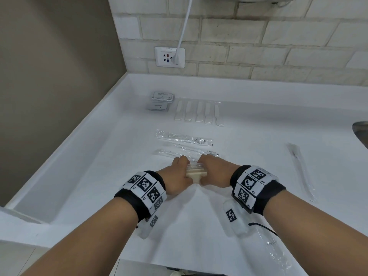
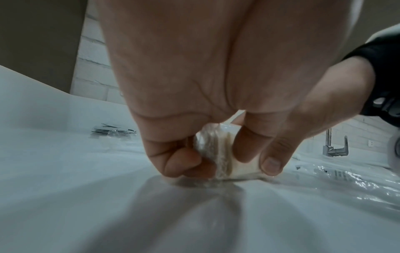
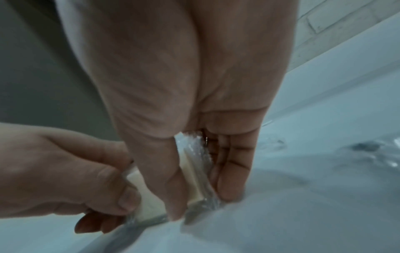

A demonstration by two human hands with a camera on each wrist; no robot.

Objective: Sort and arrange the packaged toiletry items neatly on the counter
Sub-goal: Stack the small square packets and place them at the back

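Note:
A small stack of cream packets (image 1: 196, 173) in clear wrap stands on edge on the white counter (image 1: 111, 176), a little in front of centre. My left hand (image 1: 182, 172) pinches its left end and my right hand (image 1: 209, 169) pinches its right end. In the left wrist view curled fingers (image 2: 179, 164) press the cream stack (image 2: 223, 150) against the counter. The right wrist view shows the thumb and fingers (image 3: 231, 171) clamping the cream stack (image 3: 149, 202). Behind lie clear toothbrush packets (image 1: 183, 137), a row of white wrapped items (image 1: 199, 113) and grey sachets (image 1: 162, 96).
One long clear packet (image 1: 301, 170) lies alone at the right, near the sink rim (image 1: 361, 132). Another clear packet (image 1: 274, 250) lies by the front edge under my right forearm. A wall socket (image 1: 169, 57) with a white cable sits above the back corner.

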